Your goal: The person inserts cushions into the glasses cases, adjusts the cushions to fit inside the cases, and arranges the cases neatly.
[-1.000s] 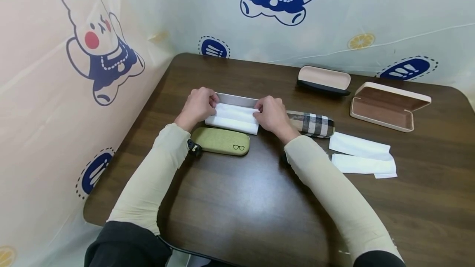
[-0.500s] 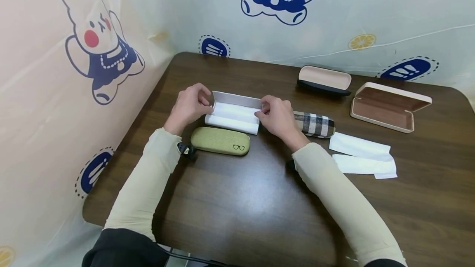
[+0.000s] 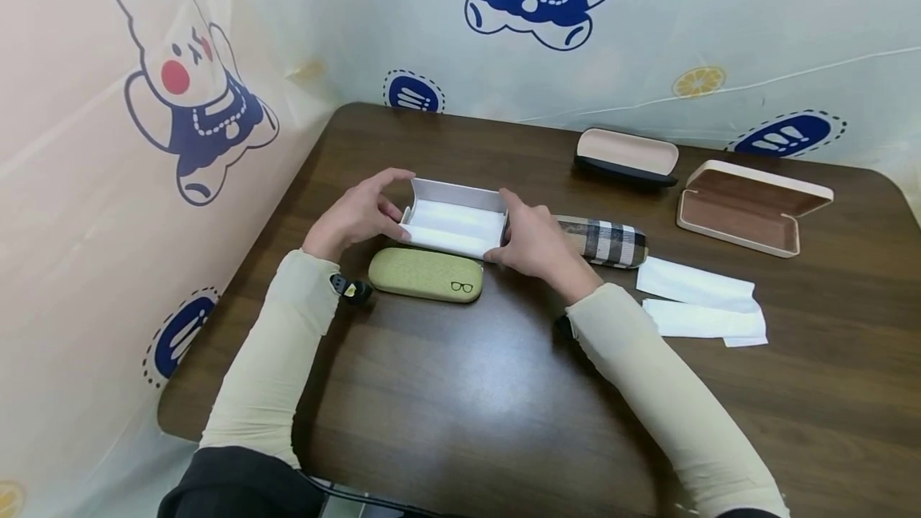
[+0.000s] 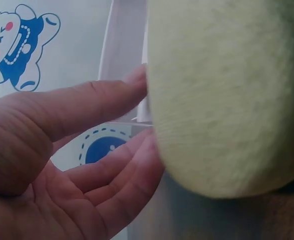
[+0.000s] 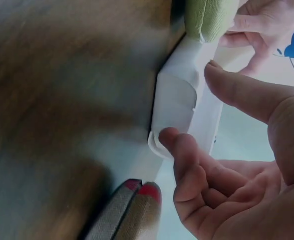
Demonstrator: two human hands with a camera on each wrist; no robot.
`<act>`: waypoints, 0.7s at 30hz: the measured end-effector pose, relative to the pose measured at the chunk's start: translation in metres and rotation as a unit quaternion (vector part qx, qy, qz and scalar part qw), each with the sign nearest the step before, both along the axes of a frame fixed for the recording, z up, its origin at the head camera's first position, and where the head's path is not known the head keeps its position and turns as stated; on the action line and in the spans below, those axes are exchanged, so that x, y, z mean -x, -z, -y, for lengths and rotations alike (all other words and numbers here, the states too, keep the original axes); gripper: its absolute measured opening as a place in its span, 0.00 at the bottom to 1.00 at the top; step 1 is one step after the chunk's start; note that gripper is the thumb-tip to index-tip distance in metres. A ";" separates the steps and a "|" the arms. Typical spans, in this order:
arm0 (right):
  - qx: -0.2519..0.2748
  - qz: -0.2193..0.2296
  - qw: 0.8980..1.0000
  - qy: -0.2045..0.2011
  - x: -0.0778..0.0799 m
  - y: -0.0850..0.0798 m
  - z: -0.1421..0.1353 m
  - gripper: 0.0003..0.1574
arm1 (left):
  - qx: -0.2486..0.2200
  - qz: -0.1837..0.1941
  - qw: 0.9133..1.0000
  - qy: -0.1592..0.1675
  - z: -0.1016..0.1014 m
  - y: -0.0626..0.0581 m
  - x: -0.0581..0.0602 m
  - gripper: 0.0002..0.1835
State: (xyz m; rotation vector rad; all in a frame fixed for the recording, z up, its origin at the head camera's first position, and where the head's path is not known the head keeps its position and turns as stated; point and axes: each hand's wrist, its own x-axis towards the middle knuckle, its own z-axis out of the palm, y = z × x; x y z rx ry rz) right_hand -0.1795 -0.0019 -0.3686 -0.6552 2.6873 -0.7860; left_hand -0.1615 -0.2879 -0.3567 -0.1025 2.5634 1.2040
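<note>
In the head view, a white glasses case lies with its lid up, a smooth white cloth lying inside it. My left hand holds the case's left end, index finger at the lid corner and thumb at the front. At the right end, my right hand spans from the lid corner to the front edge with its thumb and fingers. A green glasses case, closed and printed with a glasses outline, lies just in front. It hides much of the white case in the left wrist view.
A plaid case lies right of my right hand, partly behind it. Folded white cloths lie farther right. Toward the back stand an opened black case and an opened cream case. Printed curtains border the table's left and back.
Both hands have let go of the cloth, which now lies down inside the white case. They have spread outward to the case's two ends, thumbs at the front edge.
</note>
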 end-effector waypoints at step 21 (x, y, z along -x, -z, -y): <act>0.039 -0.022 0.999 0.015 -0.010 0.011 0.000 0.42 | 0.015 -0.023 1.000 0.010 -0.003 0.006 -0.004 0.34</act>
